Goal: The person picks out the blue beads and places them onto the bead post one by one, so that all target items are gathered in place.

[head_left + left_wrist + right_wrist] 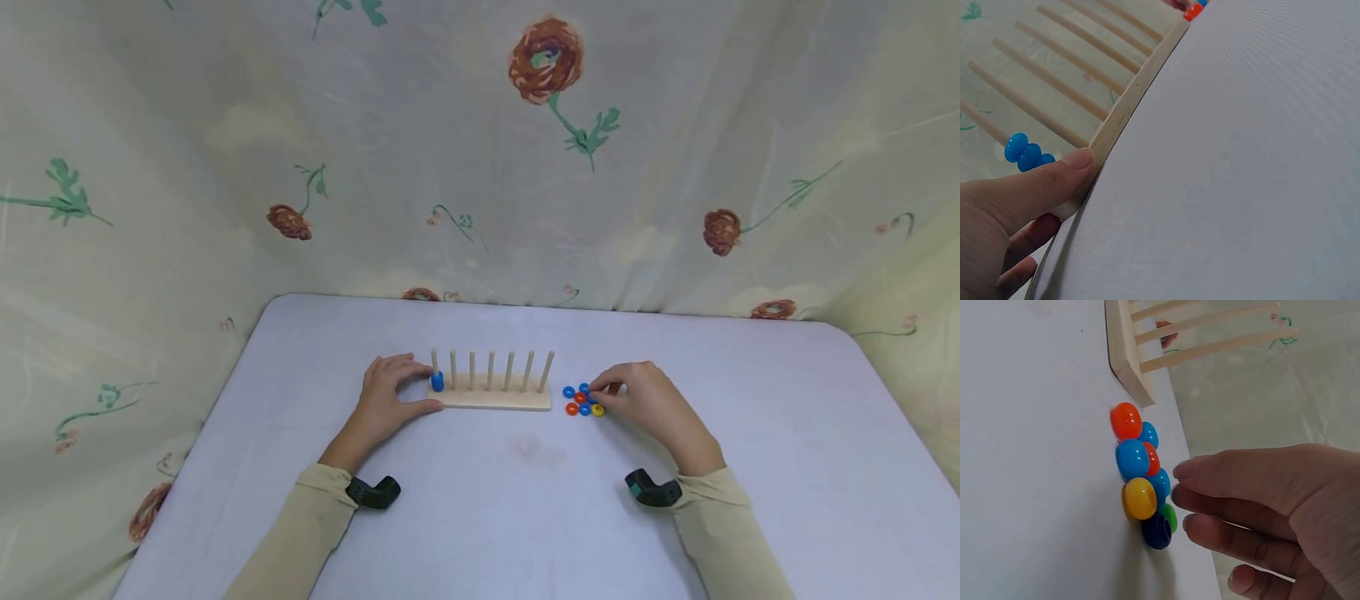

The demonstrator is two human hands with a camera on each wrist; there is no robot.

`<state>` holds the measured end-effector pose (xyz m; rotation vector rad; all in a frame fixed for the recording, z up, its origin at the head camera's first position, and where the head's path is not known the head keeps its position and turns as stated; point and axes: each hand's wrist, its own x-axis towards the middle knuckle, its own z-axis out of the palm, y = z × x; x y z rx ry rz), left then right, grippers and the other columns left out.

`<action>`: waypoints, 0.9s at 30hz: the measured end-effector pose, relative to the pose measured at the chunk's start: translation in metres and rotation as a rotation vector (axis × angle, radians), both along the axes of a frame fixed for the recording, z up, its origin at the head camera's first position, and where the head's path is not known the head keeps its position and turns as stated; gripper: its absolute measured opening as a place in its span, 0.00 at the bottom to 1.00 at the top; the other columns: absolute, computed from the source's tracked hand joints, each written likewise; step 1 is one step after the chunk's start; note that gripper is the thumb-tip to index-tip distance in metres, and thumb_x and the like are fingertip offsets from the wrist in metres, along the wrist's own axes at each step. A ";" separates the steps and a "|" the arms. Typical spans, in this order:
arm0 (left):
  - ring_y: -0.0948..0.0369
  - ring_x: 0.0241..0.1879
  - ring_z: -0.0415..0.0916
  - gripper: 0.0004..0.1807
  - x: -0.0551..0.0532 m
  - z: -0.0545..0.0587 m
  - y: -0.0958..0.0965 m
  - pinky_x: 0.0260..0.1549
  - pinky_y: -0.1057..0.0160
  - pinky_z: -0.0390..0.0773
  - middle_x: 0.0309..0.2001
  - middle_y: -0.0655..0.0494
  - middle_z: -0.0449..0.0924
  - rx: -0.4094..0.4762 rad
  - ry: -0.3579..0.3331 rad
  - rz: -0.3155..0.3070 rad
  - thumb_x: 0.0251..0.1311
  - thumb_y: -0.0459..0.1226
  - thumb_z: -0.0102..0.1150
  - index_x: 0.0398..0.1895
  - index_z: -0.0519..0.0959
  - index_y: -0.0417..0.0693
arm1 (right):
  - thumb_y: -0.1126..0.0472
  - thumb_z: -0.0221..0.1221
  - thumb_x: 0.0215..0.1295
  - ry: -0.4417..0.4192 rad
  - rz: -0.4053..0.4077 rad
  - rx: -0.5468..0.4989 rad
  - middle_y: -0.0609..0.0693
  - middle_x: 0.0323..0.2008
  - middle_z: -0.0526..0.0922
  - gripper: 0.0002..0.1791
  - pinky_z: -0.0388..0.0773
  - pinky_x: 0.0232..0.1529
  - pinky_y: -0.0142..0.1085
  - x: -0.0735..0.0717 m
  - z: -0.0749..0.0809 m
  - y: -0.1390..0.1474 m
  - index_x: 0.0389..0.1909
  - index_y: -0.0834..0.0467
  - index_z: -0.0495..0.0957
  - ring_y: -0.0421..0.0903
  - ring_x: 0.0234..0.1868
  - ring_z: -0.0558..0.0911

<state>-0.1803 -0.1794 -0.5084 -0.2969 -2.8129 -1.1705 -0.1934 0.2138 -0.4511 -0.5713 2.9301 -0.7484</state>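
Note:
A wooden peg board [491, 398] with a row of upright pegs stands on the table. Blue beads [1024, 150] are stacked on its leftmost peg. My left hand [388, 393] grips that end of the board, the thumb [1063, 175] on the front edge and the fingers behind, partly hidden. Right of the board lies a small cluster of beads: orange [1126, 421], blue [1132, 459], yellow [1140, 499], dark blue [1157, 532] and green [1170, 517]. Just over the cluster is my right hand [647, 406], fingertips close to a blue bead, with nothing visible between them.
The white table [480, 517] has rounded back corners. A flowered curtain [420, 150] hangs behind it and at the sides. Each wrist carries a black camera, one left [373, 493] and one right [652, 489].

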 end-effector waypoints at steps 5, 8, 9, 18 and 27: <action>0.47 0.75 0.65 0.31 0.001 0.001 0.000 0.81 0.38 0.42 0.62 0.48 0.83 0.002 -0.003 -0.001 0.48 0.46 0.82 0.57 0.84 0.48 | 0.62 0.72 0.61 -0.011 -0.004 0.024 0.45 0.31 0.88 0.03 0.74 0.33 0.32 -0.001 -0.003 -0.002 0.36 0.55 0.91 0.40 0.31 0.78; 0.47 0.75 0.65 0.31 0.001 0.001 0.000 0.81 0.38 0.42 0.62 0.48 0.83 0.003 -0.001 0.001 0.48 0.46 0.82 0.57 0.84 0.48 | 0.62 0.72 0.61 -0.005 0.000 0.031 0.46 0.30 0.88 0.04 0.72 0.32 0.32 -0.001 -0.004 -0.003 0.36 0.55 0.91 0.40 0.31 0.77; 0.47 0.75 0.65 0.30 0.000 0.000 0.000 0.81 0.38 0.42 0.62 0.48 0.83 0.003 0.002 0.000 0.48 0.46 0.82 0.56 0.84 0.48 | 0.63 0.72 0.61 -0.004 0.001 0.033 0.46 0.30 0.87 0.04 0.72 0.31 0.32 -0.001 -0.004 -0.003 0.36 0.55 0.91 0.40 0.30 0.77; 0.48 0.75 0.64 0.31 -0.001 0.000 0.000 0.82 0.39 0.42 0.62 0.49 0.83 -0.004 -0.001 0.003 0.48 0.46 0.82 0.57 0.84 0.49 | 0.60 0.73 0.60 -0.022 -0.055 0.069 0.47 0.31 0.86 0.06 0.68 0.28 0.32 -0.001 -0.006 -0.003 0.37 0.56 0.90 0.43 0.29 0.74; 0.47 0.75 0.65 0.31 0.000 -0.001 0.000 0.82 0.38 0.42 0.62 0.49 0.83 -0.010 -0.003 0.004 0.48 0.46 0.82 0.57 0.84 0.49 | 0.57 0.73 0.61 -0.053 -0.086 0.081 0.49 0.36 0.87 0.08 0.70 0.31 0.33 -0.002 -0.007 -0.004 0.38 0.56 0.90 0.45 0.33 0.76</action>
